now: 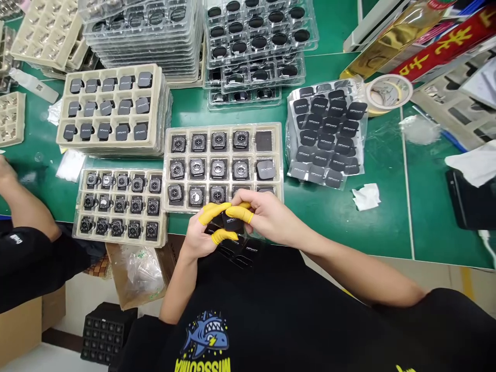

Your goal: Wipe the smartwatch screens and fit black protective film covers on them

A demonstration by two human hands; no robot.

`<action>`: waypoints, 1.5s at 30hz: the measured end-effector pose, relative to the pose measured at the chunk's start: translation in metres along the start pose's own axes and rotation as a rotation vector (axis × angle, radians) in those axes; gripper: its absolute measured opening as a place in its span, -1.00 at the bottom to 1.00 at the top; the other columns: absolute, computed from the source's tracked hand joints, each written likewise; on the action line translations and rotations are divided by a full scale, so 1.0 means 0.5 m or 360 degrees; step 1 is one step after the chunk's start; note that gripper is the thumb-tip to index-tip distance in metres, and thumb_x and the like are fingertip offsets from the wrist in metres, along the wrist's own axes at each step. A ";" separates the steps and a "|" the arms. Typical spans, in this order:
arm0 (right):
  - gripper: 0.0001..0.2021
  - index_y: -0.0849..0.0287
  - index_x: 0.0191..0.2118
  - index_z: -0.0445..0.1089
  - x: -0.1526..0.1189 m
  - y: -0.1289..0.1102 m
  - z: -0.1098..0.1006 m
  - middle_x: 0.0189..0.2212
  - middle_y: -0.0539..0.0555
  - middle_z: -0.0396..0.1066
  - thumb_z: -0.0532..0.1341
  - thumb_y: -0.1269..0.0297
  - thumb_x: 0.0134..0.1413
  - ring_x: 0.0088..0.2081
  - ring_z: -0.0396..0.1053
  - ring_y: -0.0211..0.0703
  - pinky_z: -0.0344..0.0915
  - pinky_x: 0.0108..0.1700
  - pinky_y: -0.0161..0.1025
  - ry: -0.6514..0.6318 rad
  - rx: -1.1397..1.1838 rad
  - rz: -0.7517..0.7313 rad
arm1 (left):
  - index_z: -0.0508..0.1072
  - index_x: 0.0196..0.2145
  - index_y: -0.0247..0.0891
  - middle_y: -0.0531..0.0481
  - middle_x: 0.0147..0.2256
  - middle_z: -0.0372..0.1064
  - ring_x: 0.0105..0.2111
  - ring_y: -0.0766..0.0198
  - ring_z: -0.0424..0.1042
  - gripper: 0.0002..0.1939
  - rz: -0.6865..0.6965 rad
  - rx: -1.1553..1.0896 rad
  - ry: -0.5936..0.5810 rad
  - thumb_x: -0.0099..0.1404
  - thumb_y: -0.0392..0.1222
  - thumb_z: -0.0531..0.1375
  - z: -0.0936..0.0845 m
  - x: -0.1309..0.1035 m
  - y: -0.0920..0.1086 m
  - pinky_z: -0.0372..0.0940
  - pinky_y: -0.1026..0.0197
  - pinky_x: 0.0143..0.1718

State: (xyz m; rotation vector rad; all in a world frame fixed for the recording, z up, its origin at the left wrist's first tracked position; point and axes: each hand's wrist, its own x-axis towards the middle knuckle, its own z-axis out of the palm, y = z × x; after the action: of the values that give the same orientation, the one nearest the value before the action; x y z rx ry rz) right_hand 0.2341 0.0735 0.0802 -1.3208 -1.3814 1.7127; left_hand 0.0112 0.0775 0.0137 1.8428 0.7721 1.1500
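Observation:
In the head view, a black square smartwatch body [232, 223] with pale lettering on its upper face is held near the table's front edge. My left hand [199, 235], with yellow finger cots, grips it from the left. My right hand [267, 214], also wearing yellow finger cots, pinches it from the right, a thumb over its face. Black label stickers [248, 248] on a sheet show below my hands. Just beyond lies a beige tray [228, 125] of watch bodies, mostly backs up; one at the right [266, 169] shows a lettered face. My fingers hide part of its front row.
Sheets of black stickers [325, 129] lie to the right, near a tape roll [389, 93] and a crumpled tissue [366, 196]. More watch trays [121, 206] stand at left. Behind are stacked clear trays [259, 36] of dark ovals. Another person's arm [29, 201] reaches in at far left.

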 end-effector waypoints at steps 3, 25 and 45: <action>-0.88 0.06 -0.22 0.42 -0.004 -0.001 0.000 -0.51 -0.09 0.43 0.27 0.17 0.35 -0.50 0.38 -0.21 0.27 -0.40 -0.25 0.0056 -0.0089 -0.0093 | 0.61 0.32 -0.08 -0.11 -0.07 0.74 -0.15 0.11 0.73 -0.28 -0.0057 0.0036 0.0054 0.28 0.16 0.56 0.006 -0.003 0.003 0.64 0.13 -0.09; -0.76 0.04 0.05 0.48 0.192 0.093 -0.261 0.32 0.33 0.33 0.25 0.05 0.45 0.36 0.23 0.41 0.30 0.33 0.36 0.1404 -0.1256 -0.0349 | 0.77 0.06 -0.18 -0.16 -0.01 0.79 0.00 0.05 0.79 -0.66 -0.0466 0.0292 0.0548 0.42 0.02 0.49 -0.038 -0.075 -0.030 0.68 0.10 0.12; -0.85 0.19 -0.12 0.52 0.020 0.028 -0.030 -0.15 0.23 0.49 0.44 0.25 0.41 -0.10 0.41 0.11 0.29 -0.24 -0.08 0.0318 -0.1831 -0.0332 | 0.83 -0.25 -0.06 -0.04 -0.17 0.75 -0.27 0.22 0.74 -0.84 -0.0178 0.0240 0.0346 0.48 -0.08 0.43 -0.111 -0.087 0.020 0.67 0.23 -0.21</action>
State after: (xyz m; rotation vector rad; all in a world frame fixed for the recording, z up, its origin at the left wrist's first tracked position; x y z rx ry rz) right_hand 0.2465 0.0838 0.0639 -1.7133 -2.3840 0.5283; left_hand -0.0559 0.0545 0.0181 1.7888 1.0985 1.2620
